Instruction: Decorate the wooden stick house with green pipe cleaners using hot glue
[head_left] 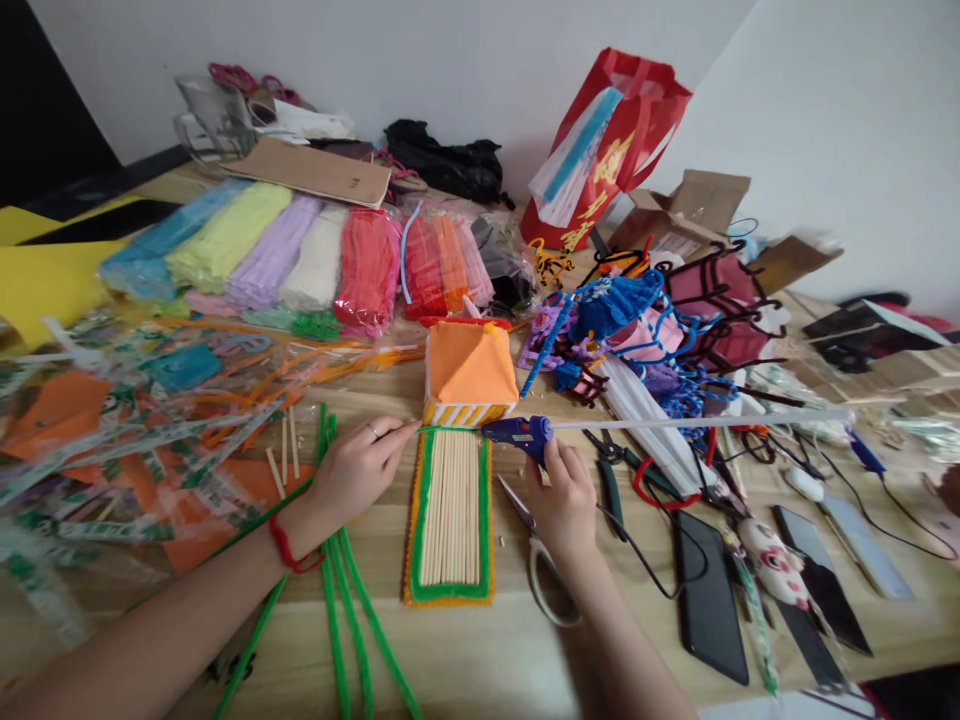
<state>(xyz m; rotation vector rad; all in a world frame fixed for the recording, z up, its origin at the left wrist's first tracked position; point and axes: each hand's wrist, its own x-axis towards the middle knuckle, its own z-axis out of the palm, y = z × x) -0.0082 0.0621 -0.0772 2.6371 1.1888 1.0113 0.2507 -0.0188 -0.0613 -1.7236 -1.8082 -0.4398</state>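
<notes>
My right hand [561, 492] is closed round a blue glue gun [519, 434], with a long glue stick [697, 422] jutting from its back to the right. The gun's nozzle points left at the top edge of a panel of wooden sticks [452, 510] framed in green and orange. In my left hand [363, 468] the fingers pinch a green pipe cleaner [439, 430] that lies along that top edge. A small house shape with an orange roof [472, 365] and striped walls stands directly behind the panel.
Scissors [541, 570] lie beside the panel. Loose green pipe cleaners [352, 620] are at the left. Bagged pipe cleaners [315, 255] line the back, near a red bag [600, 150]. Pliers [611, 475], a black phone [709, 600] and cables lie at the right.
</notes>
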